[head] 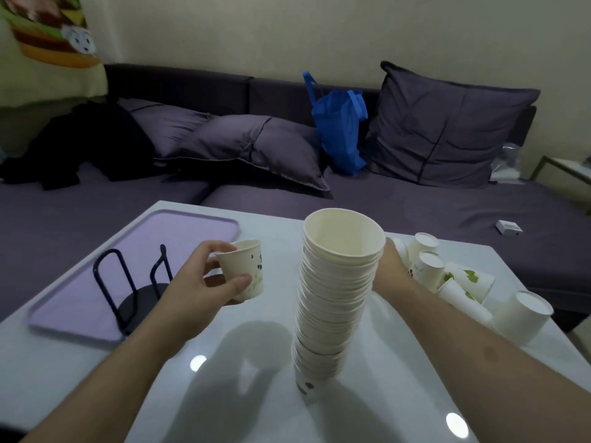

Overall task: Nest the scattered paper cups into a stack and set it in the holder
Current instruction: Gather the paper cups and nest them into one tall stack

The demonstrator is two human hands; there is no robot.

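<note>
A tall stack of nested white paper cups (pixel 332 295) stands upright in the middle of the white table (pixel 249 394). My left hand (pixel 198 289) holds one loose paper cup (pixel 244 270) with a leaf print, just left of the stack's top. My right hand (pixel 391 260) reaches behind the stack toward the scattered cups (pixel 447 276) at the right; its fingers are mostly hidden by the stack. The black wire cup holder (pixel 134 286) stands on the purple tray at the left.
A purple tray (pixel 179 231) covers the table's left part. Several loose cups lie on their sides near the right edge, one large cup (pixel 521 318) nearest me. Behind the table is a dark sofa with pillows and a blue bag (pixel 340 129).
</note>
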